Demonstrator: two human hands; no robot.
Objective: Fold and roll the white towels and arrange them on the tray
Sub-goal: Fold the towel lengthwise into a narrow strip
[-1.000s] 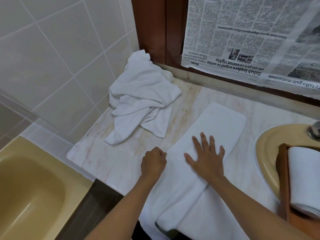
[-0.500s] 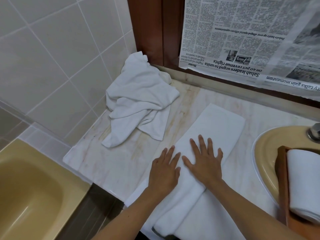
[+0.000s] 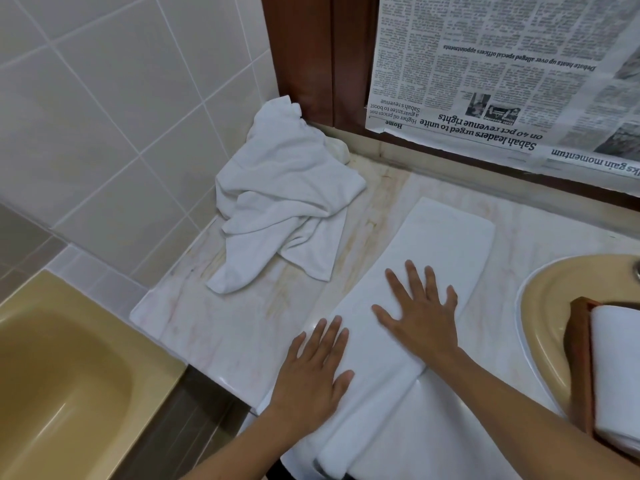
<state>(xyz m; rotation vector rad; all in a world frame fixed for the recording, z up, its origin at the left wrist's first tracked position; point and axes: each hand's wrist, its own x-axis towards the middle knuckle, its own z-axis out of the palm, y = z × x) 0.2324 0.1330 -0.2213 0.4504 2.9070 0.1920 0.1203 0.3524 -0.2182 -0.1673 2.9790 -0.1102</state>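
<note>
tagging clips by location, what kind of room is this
Most likely a bathroom: a yellow bathtub sits below a tiled wall, and a matching yellow sink is set in a marble counter.

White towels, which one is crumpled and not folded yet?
The crumpled towel heaped in the back left corner against the tiled wall. The folded towel lies flat under the left hand and right hand; the rolled towel sits on the tray.

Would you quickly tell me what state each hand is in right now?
Left hand: open, fingers straight, pressing flat on the folded towel.
Right hand: open, fingers spread, pressing flat on the same towel.
</note>
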